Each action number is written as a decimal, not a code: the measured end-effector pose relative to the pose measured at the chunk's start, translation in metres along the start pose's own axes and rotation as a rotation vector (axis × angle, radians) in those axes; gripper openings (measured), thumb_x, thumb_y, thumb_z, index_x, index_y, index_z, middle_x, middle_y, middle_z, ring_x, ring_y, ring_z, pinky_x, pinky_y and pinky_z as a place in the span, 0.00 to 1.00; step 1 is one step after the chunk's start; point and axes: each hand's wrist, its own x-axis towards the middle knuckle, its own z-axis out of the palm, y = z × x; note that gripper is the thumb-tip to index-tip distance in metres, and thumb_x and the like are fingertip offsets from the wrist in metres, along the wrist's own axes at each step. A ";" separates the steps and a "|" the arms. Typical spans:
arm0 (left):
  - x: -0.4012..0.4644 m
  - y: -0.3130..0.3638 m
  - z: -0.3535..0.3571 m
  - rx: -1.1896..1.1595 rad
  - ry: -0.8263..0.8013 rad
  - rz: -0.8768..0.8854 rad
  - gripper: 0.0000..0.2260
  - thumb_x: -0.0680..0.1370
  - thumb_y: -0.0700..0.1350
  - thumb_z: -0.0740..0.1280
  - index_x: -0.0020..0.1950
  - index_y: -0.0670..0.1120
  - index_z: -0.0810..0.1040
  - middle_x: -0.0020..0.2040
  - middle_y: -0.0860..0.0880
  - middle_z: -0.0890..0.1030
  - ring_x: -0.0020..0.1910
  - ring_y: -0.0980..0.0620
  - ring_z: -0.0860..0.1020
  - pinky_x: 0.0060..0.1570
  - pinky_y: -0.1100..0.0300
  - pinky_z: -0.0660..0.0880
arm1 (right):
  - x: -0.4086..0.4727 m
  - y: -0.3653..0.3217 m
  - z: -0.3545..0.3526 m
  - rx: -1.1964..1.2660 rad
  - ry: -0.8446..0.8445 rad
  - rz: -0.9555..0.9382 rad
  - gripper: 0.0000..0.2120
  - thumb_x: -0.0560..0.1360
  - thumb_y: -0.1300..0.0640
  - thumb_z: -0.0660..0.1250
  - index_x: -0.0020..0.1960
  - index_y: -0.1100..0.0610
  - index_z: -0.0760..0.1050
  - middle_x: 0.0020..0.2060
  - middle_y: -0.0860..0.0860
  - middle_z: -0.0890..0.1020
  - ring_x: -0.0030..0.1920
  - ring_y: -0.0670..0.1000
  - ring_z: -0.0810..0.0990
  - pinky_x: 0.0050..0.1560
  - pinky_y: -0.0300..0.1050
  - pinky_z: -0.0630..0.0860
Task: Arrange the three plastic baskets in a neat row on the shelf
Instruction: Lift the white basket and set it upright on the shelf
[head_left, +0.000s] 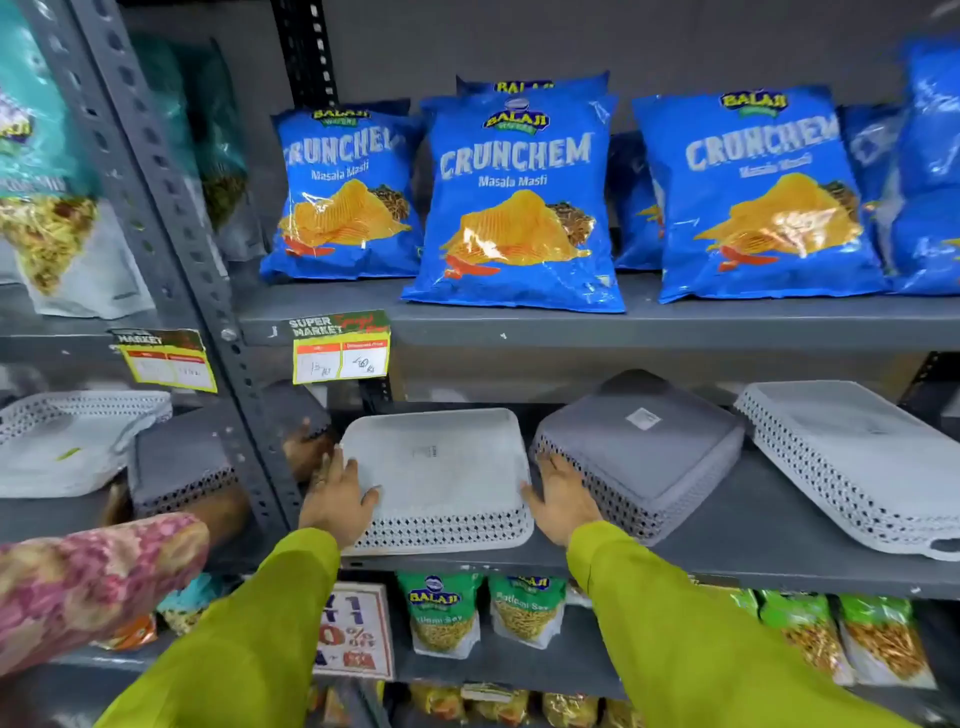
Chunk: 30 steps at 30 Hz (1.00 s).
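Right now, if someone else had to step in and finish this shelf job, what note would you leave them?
Left hand: flat against the left side of the white basket, upside down on the shelf.
Right hand: flat against that basket's right side, next to the grey basket. Neither hand grips anything.
Third basket: far right, also upside down.
Done: all three are on the shelf, side by side.
Left: they sit at different angles and the gaps are uneven; square them up and even out the gaps.
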 end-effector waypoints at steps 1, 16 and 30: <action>0.008 -0.001 0.006 -0.047 -0.030 -0.057 0.32 0.80 0.56 0.55 0.77 0.38 0.52 0.79 0.40 0.45 0.78 0.40 0.47 0.76 0.48 0.54 | 0.008 -0.001 0.008 0.056 -0.027 0.054 0.31 0.80 0.46 0.57 0.77 0.61 0.54 0.77 0.57 0.57 0.77 0.56 0.56 0.77 0.46 0.54; 0.070 0.018 -0.006 -1.029 0.205 -0.504 0.35 0.73 0.68 0.54 0.67 0.41 0.72 0.72 0.36 0.68 0.67 0.38 0.68 0.69 0.48 0.65 | 0.065 0.009 0.012 0.766 0.023 0.284 0.34 0.67 0.68 0.73 0.70 0.60 0.67 0.64 0.53 0.76 0.62 0.51 0.75 0.63 0.47 0.73; 0.030 0.003 -0.015 -1.767 -0.047 -0.387 0.20 0.65 0.61 0.71 0.47 0.47 0.84 0.42 0.43 0.85 0.43 0.40 0.81 0.42 0.51 0.78 | 0.067 0.020 -0.006 0.882 -0.006 0.497 0.25 0.69 0.51 0.75 0.61 0.63 0.75 0.59 0.52 0.78 0.58 0.55 0.78 0.58 0.45 0.73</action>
